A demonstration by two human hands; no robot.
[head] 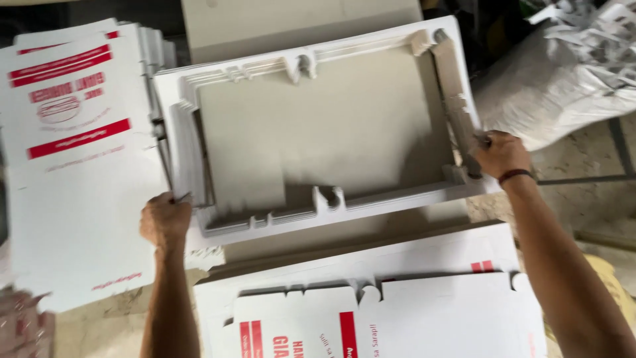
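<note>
Head view, left hand: the left hand (164,220) is closed in a fist at the left edge of the stack of die-cut cardboard frames (318,199), fingers curled tight on that edge.
Head view, right hand: the right hand (501,154) grips the right side of the same stack, fingers wrapped shut around the narrow right strip; a dark band (517,175) sits on the wrist.
Frames: the stack is a white, hollow rectangular border of waste board, many sheets deep, lying in the middle of the surface between both hands, with grey board (318,126) showing through its open middle.
Left pile: white printed carton blanks (73,132) with red bars lie just beside the stack, to the left.
Near pile: more white blanks with red print (371,311) lie closer to the person, below the stack.
Upper right: a pale sack (550,93) filled with white offcuts stands off the surface.
Bottom left corner: another person's hand (20,325), blurred, touches the left pile.
</note>
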